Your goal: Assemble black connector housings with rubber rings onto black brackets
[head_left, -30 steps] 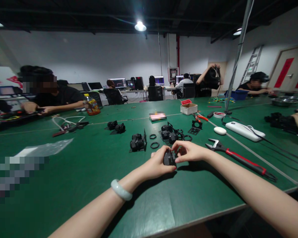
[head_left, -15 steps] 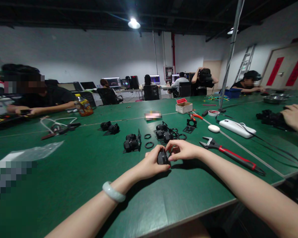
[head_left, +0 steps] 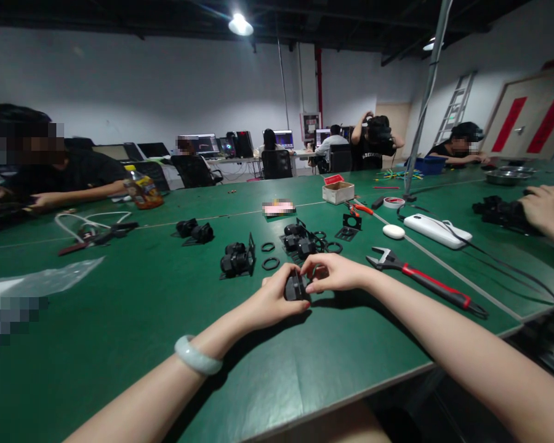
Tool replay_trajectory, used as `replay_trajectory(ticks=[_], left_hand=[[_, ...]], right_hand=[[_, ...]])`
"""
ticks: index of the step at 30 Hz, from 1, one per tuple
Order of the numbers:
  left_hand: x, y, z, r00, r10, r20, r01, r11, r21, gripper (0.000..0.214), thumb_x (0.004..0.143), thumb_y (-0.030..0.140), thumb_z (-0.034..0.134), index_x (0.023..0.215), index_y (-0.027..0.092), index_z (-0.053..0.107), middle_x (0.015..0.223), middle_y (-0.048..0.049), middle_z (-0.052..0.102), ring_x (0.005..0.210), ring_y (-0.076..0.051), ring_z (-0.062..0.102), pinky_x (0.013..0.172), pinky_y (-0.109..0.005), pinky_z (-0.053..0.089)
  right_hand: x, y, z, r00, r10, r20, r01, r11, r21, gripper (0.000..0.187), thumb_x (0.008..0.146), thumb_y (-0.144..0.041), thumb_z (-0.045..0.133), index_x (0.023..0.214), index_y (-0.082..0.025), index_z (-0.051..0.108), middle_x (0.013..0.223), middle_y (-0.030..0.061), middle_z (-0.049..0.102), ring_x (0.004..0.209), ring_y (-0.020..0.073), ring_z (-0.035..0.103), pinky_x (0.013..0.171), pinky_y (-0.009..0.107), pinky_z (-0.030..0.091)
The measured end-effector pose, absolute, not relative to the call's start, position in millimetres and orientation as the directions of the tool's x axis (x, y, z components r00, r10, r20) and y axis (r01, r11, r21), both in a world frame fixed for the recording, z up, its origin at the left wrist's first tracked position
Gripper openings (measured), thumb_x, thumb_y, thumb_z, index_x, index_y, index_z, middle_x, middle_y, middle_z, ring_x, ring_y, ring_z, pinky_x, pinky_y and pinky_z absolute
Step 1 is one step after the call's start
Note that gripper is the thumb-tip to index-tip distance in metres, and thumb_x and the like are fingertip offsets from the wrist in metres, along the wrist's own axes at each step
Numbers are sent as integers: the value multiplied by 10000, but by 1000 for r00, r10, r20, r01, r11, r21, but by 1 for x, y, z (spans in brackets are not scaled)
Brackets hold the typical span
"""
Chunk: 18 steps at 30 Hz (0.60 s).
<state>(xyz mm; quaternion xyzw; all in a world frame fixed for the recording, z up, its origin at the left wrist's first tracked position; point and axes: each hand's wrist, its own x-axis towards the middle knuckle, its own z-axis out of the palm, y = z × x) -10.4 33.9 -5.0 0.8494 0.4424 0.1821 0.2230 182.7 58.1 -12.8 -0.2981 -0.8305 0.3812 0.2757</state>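
My left hand (head_left: 272, 301) and my right hand (head_left: 335, 272) meet over the green table (head_left: 305, 369), both closed on one small black part (head_left: 295, 287). The left hand's fingers wrap round its near side; the right hand's fingertips pinch its far end. A pale bangle (head_left: 197, 355) sits on my left wrist. Just beyond the hands lie more black parts: a bracketed unit (head_left: 236, 260), two loose black rings (head_left: 269, 255) and a cluster of parts with rings (head_left: 305, 242).
An adjustable wrench with a red handle (head_left: 420, 280) lies right of my hands. Further right are a white oval object (head_left: 394, 231), a white box with a cable (head_left: 437, 231) and a small cardboard box (head_left: 338, 192). Other people sit round the table; another person's hand (head_left: 545, 209) holds black parts.
The view has drifted, so everything sits a little further left and higher. Both hands stay closed on the black part, with only slight finger movement.
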Motion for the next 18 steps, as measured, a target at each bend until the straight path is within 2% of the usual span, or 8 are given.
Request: replay_trajectory(ticks=[18], left_hand=[[-6,39,-9,551,825,123,677,-529,513,494,618,395,572,1029,185,395,846,-2,489,780,-176,461,694,-277,363]], right_hand=[[186,61,-17,-673,695,253,287,561,-777,317,629,-314,623,867,-156,485,872,21,544,682,105,515,585,220,423]])
